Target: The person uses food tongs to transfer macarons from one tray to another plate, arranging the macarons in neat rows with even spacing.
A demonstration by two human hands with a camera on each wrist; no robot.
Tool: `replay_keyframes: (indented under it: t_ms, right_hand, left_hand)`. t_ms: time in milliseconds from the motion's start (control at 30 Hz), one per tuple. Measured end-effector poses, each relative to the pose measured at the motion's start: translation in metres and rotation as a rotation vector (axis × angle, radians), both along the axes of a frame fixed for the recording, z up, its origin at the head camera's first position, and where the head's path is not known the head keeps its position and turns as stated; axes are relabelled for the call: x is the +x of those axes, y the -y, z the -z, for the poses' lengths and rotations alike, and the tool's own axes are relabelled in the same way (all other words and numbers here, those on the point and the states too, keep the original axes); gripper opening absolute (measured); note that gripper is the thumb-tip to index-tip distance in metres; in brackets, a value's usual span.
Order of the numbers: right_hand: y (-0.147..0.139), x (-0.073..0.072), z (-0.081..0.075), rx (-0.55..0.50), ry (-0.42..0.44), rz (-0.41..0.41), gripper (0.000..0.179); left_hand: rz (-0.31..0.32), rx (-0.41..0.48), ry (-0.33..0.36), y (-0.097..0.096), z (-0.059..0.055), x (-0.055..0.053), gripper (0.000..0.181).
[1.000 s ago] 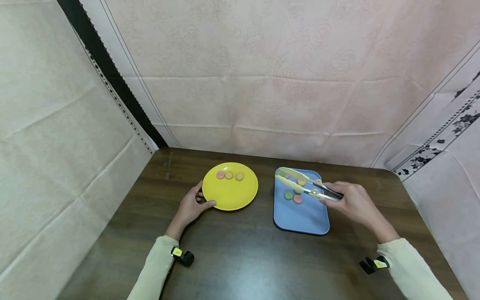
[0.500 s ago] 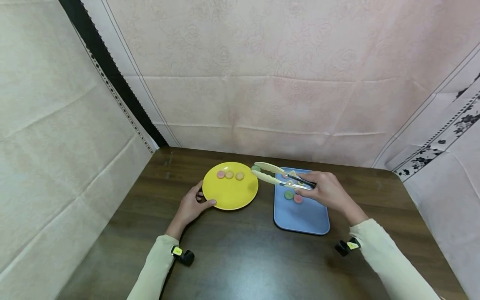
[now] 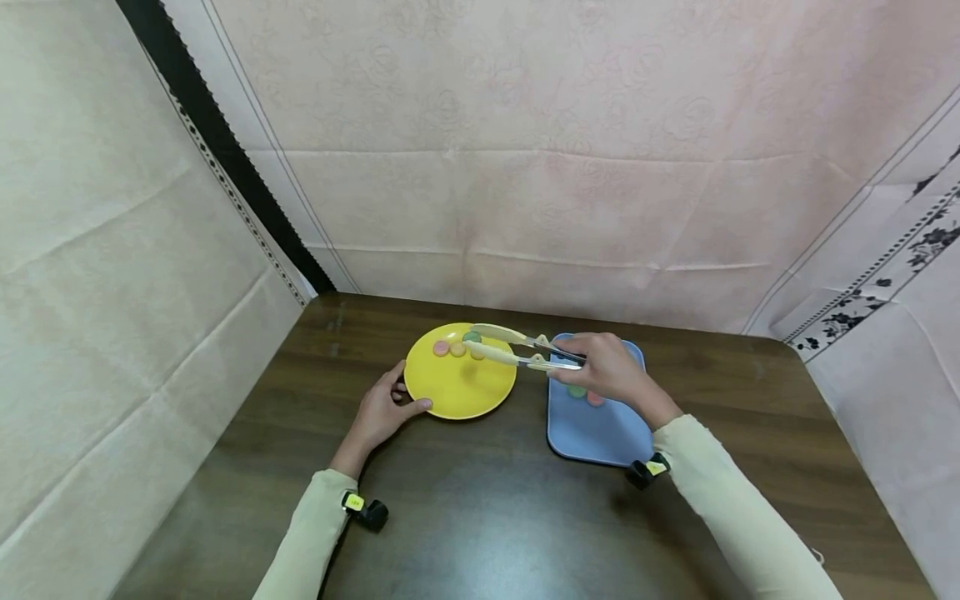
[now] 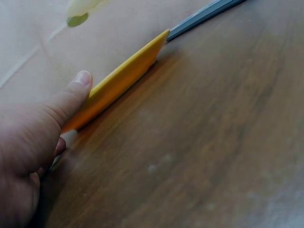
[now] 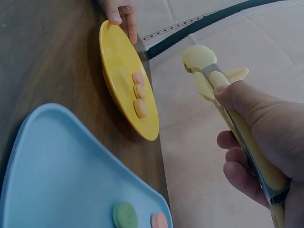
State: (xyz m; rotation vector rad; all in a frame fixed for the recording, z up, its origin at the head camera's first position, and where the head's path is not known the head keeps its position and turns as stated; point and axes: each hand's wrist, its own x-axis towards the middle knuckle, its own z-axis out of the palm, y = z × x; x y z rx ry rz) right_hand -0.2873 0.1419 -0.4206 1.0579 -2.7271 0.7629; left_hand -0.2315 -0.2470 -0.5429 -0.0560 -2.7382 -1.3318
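Observation:
My left hand (image 3: 381, 417) holds the left rim of a yellow plate (image 3: 457, 387), thumb over the edge and the other fingers curled beside and below it. A pink macaron (image 3: 441, 348) and two yellowish ones lie in a row toward the plate's far side. My right hand (image 3: 611, 371) grips cream-tipped metal tongs (image 3: 491, 352), which reach left over the plate. Between their tips is a green macaron (image 3: 472, 337); the left wrist view shows this green macaron (image 4: 77, 20) raised above the plate.
A blue tray (image 3: 600, 437) stands right of the plate, partly under my right hand. On it, the right wrist view shows a green macaron (image 5: 125, 216) and a pink macaron (image 5: 159, 220). Patterned cloth (image 3: 525, 208) hangs behind the brown table (image 3: 450, 517).
My right hand has moved left from the tray, carrying the green macaron in the tongs from over the tray to over the plate. The left hand and the plate have stayed in place.

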Motion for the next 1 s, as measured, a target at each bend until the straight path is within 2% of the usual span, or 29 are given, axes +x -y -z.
replay_keyframes:
  t_ms: [267,567,800,1000]
  right_hand:
    - [0.023,-0.013,0.010,0.025,0.073,-0.009,0.055]
    - [0.047,-0.022,0.026,0.054,0.154,-0.031,0.046]
    - [0.060,-0.026,0.039,0.089,0.089,-0.061,0.047]
    - [0.064,-0.027,0.050,0.083,0.088,-0.096,0.047]
  left_hand:
    - [0.004,-0.002,0.002,0.000,-0.001,-0.001,0.100]
    - [0.001,0.002,0.010,0.001,0.001,-0.001,0.102]
    - [0.002,0.006,0.003,0.000,0.000,0.000,0.102]
    - [0.005,0.006,0.009,0.000,0.000,0.000,0.101]
